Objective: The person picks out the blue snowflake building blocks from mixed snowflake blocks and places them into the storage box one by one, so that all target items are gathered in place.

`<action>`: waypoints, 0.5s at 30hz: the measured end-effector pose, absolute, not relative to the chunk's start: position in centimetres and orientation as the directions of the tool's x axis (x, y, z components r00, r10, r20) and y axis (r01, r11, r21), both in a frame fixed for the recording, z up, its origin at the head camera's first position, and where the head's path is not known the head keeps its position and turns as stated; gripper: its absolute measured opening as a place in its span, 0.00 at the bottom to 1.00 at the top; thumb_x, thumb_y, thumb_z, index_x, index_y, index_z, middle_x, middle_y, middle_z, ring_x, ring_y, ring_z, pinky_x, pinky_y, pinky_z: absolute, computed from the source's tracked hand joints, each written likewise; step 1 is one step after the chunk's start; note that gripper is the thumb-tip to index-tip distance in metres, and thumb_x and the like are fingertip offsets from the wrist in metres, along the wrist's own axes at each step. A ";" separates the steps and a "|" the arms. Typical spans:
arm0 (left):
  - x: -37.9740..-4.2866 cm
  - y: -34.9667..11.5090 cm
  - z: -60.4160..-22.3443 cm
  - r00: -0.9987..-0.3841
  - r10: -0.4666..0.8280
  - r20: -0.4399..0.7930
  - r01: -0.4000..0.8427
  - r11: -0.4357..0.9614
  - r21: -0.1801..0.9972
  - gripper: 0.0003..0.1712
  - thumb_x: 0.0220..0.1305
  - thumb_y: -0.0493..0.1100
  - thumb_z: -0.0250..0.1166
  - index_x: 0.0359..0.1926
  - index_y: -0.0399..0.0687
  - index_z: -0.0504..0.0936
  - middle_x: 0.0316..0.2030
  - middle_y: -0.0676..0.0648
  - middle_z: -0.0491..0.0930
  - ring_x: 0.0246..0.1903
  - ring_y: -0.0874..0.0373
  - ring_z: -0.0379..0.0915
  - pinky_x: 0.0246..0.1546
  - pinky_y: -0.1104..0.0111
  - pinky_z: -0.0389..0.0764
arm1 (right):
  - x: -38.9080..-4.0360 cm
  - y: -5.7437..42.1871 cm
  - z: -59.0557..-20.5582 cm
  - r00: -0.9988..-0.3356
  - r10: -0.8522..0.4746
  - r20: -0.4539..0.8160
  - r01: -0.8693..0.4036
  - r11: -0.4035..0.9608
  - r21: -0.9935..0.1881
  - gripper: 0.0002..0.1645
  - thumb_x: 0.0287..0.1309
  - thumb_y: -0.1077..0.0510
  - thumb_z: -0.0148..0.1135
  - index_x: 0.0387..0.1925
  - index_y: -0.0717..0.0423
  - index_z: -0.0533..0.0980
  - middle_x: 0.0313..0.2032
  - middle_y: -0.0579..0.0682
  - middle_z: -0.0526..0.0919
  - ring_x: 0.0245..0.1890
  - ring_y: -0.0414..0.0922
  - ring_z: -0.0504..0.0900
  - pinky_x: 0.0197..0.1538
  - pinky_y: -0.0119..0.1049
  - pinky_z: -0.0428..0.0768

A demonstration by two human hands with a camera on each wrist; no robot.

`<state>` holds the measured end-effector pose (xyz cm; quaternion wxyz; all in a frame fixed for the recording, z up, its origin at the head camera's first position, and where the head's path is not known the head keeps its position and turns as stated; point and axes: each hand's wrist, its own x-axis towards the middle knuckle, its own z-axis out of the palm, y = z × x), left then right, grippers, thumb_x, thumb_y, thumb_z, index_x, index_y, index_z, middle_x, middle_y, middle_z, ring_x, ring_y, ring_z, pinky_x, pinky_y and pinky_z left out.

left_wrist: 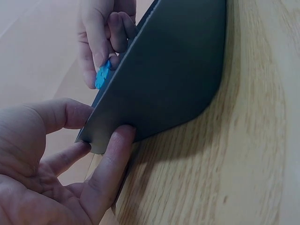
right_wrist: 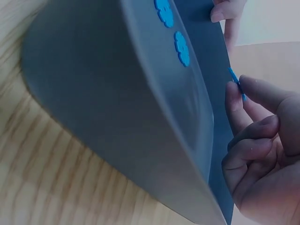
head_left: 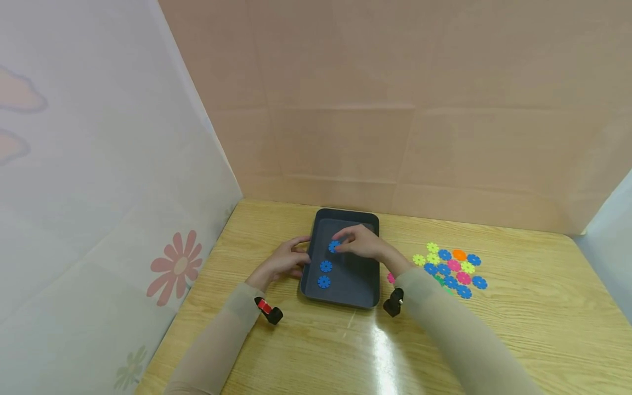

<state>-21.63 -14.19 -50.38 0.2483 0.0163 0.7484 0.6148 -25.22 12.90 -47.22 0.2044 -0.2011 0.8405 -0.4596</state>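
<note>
A dark grey rectangular tray lies on the table. My left hand grips its left side, with the thumb at the rim and fingers against the outer wall. Over the far half of the tray, my right hand pinches a blue notched plastic disc between thumb and fingertips. The right wrist view shows this disc edge-on, held above the tray floor. Two more blue discs lie flat inside the tray, one disc just beyond the other disc.
Right of the tray, beyond the right forearm, lies a loose spread of notched discs in blue, yellow, pink, orange and green. The right sleeve covers part of it. A pinkish cloth wall stands behind the wooden table, a pale wall at left.
</note>
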 end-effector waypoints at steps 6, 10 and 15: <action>-21.7 -14.3 -50.4 -0.875 0.330 -0.355 -0.286 0.240 0.928 0.44 0.62 0.37 0.67 0.79 0.54 0.65 0.50 0.38 0.82 0.40 0.51 0.83 0.34 0.58 0.88 | -25.5 12.3 -48.0 -0.839 -0.513 -0.179 -0.138 0.520 -0.843 0.21 0.64 0.55 0.72 0.56 0.58 0.84 0.40 0.51 0.90 0.47 0.48 0.87 0.57 0.51 0.80; -21.6 -14.3 -50.3 -0.873 0.336 -0.352 -0.284 0.236 0.929 0.45 0.62 0.37 0.68 0.79 0.53 0.64 0.50 0.38 0.82 0.40 0.50 0.83 0.34 0.58 0.88 | -25.3 11.8 -48.2 -0.841 -0.508 -0.187 -0.127 0.522 -0.844 0.20 0.64 0.57 0.72 0.55 0.60 0.84 0.40 0.52 0.90 0.47 0.48 0.87 0.56 0.50 0.80; -21.6 -14.4 -50.3 -0.872 0.348 -0.345 -0.279 0.226 0.933 0.45 0.62 0.37 0.67 0.79 0.52 0.63 0.50 0.37 0.82 0.39 0.51 0.82 0.34 0.58 0.88 | -25.3 11.3 -48.4 -0.842 -0.502 -0.198 -0.130 0.545 -0.828 0.19 0.64 0.58 0.72 0.54 0.61 0.84 0.39 0.50 0.90 0.44 0.46 0.87 0.52 0.45 0.81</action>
